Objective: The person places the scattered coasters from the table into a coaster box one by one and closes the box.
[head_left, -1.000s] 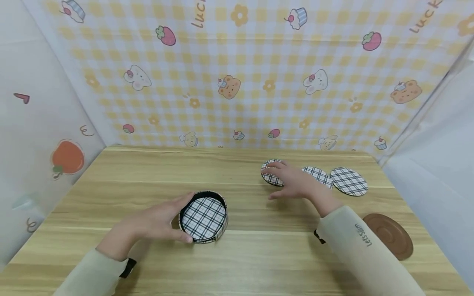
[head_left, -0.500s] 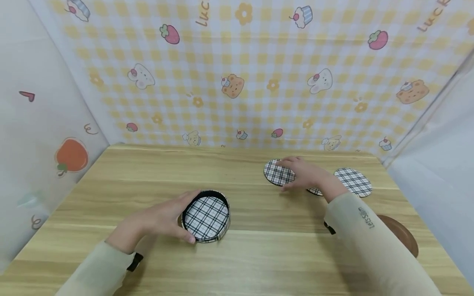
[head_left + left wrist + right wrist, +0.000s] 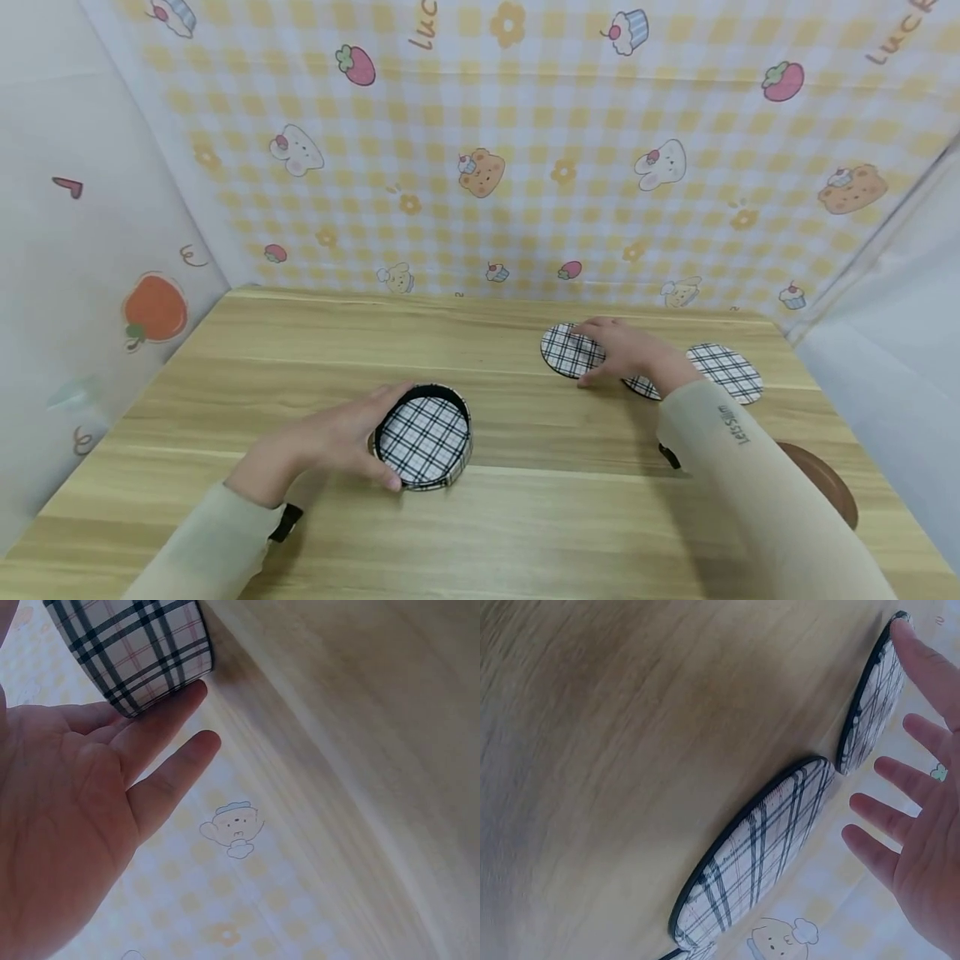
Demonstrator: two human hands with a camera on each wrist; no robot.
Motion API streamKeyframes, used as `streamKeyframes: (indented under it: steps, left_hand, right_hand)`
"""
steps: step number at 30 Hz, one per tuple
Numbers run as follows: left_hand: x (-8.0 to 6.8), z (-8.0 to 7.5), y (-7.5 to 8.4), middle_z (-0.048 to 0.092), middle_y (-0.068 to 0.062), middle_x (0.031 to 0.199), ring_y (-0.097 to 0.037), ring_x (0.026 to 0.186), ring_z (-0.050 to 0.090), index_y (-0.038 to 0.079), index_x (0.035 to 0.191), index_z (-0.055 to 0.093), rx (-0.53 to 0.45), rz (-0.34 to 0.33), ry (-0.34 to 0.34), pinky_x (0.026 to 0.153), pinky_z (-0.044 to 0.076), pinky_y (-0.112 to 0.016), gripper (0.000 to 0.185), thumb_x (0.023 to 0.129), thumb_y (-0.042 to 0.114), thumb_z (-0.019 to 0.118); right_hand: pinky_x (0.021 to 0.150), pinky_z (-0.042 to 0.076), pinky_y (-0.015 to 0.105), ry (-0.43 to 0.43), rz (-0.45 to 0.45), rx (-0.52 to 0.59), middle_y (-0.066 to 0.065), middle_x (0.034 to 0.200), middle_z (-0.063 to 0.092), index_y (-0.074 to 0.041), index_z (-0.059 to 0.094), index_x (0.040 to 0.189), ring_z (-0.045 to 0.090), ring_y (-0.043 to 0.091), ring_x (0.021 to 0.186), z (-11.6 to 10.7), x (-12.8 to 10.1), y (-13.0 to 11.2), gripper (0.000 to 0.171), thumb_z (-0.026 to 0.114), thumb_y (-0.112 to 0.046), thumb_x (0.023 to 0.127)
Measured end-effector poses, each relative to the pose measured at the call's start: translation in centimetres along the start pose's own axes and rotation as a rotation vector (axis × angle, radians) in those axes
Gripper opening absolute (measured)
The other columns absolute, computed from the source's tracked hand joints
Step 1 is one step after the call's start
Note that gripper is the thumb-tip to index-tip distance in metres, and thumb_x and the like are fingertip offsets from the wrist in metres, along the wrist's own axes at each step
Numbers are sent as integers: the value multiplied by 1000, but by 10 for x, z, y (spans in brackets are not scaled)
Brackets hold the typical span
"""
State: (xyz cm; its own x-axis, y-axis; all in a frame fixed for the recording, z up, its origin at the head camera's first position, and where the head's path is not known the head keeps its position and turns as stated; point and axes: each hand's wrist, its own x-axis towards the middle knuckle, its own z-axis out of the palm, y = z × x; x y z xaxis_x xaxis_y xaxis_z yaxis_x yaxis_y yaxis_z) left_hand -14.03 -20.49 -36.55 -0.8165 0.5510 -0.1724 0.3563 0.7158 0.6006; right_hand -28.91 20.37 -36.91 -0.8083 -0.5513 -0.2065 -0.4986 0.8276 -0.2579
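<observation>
While wooden table [image 3: 495, 542] spreads below, left hand [image 3: 326, 437] and right hand [image 3: 624, 352] both spread; round plaid case [image 3: 423, 440], near left, between left thumb and fingers; leftmost plaid coaster [image 3: 561, 350], far right, under right fingers.

Wood-grain tabletop [image 3: 525, 533]; yellow-checked backdrop [image 3: 517, 221] behind, cartoon prints [image 3: 481, 172]; white sheets [image 3: 60, 283] at both sides.

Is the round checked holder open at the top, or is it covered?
Open: in the head view, the holder shows its dark inner wall.
</observation>
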Motion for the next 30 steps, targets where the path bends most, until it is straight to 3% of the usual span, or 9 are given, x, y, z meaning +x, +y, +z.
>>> streamKeyframes:
  steps: [10, 17, 30]
  left_hand:
    - [2, 3, -1, 36, -26, 154, -44, 137, 42, -1, 156, 18, -22, 6, -6, 112, 37, -63, 125, 65, 49, 88]
    - [1, 2, -2, 38, -24, 153, -43, 136, 42, 2, 156, 19, -28, 18, 3, 111, 38, -64, 123, 65, 48, 88]
    - [-1, 1, 0, 36, -24, 154, -44, 138, 40, 3, 156, 20, -26, 2, 2, 112, 35, -65, 123, 64, 47, 88]
  right_hand:
    - [114, 27, 69, -69, 51, -3, 21, 159, 33, -13, 36, 154, 29, 52, 143, 6, 7, 3, 86, 75, -44, 84]
    - [110, 27, 75, -25, 38, 22, 25, 160, 27, -12, 40, 152, 21, 57, 143, 11, 8, 1, 80, 75, -41, 85]
    - [110, 34, 69, 2, 49, 38, 28, 154, 35, -8, 45, 147, 32, 54, 139, 7, 9, -7, 78, 78, -38, 83]
